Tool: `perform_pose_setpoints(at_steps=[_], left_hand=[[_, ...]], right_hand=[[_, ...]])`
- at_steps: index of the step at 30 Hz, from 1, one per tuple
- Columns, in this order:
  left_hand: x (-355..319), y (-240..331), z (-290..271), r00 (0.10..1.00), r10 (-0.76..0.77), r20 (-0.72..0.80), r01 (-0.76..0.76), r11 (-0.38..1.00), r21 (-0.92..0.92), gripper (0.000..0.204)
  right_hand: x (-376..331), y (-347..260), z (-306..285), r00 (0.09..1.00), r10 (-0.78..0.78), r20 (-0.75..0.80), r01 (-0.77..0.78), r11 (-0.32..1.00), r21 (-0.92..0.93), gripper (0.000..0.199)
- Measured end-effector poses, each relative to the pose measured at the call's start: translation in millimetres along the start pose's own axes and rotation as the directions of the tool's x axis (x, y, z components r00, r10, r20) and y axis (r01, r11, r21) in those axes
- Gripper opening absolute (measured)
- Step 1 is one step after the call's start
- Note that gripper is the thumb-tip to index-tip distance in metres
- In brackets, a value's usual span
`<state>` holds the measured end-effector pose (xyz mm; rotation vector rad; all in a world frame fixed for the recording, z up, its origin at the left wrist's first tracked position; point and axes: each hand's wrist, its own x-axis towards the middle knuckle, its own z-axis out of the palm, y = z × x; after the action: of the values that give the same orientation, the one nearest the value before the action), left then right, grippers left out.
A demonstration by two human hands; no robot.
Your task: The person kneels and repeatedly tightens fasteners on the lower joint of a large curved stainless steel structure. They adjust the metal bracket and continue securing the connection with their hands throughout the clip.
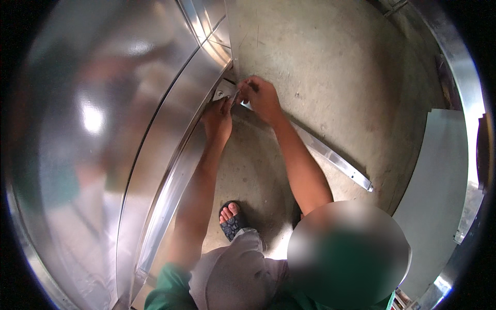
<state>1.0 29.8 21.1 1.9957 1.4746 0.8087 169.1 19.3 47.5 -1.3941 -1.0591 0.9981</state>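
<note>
My left hand (pixel 219 114) is closed beside the lower edge of a shiny steel panel (pixel 155 129), its fingers pinched together. Just to its right, my right hand (pixel 262 98) is also closed, thumb and fingers drawn in. A thin, shiny sliver shows between the two hands, too small to name. Close above my left fingers sits a pale metal bracket (pixel 220 94) with a round bolt or hole in it. From under my right hand a long square metal bar (pixel 330 155) runs along the floor toward the right; its near-hand end is partly hidden.
The tall steel panel fills the left side and mirrors the surroundings. Concrete floor (pixel 336 62) spreads behind the bar. A grey flat sheet (pixel 436 191) stands at the right. My sandalled foot (pixel 231 219) rests below the hands. A blurred round patch covers the lower right.
</note>
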Motion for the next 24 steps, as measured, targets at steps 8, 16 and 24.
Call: perform_pose_setpoints(at_steps=[8, 16, 24], left_hand=[[0.2, -9.6, 5.5, 0.683, -0.587, 0.434, 0.62, 0.152, -0.77, 0.037], [3.2, -15.1, -14.0, 0.736, -0.488, 0.469, 0.522, -0.033, -0.853, 0.028], [-10.0, -21.8, 3.4, 0.92, -0.386, 0.07, 0.382, 0.843, -0.377, 0.026]], right_hand=[[-11.3, -17.4, 16.6, 0.962, -0.005, -0.274, 0.003, 1.0, -0.008, 0.02], [-66.9, 1.0, 14.3, 0.945, 0.115, -0.305, -0.134, 0.99, -0.041, 0.017], [-149.3, 67.3, 67.1, 0.95, 0.311, -0.027, -0.307, 0.946, 0.099, 0.028]])
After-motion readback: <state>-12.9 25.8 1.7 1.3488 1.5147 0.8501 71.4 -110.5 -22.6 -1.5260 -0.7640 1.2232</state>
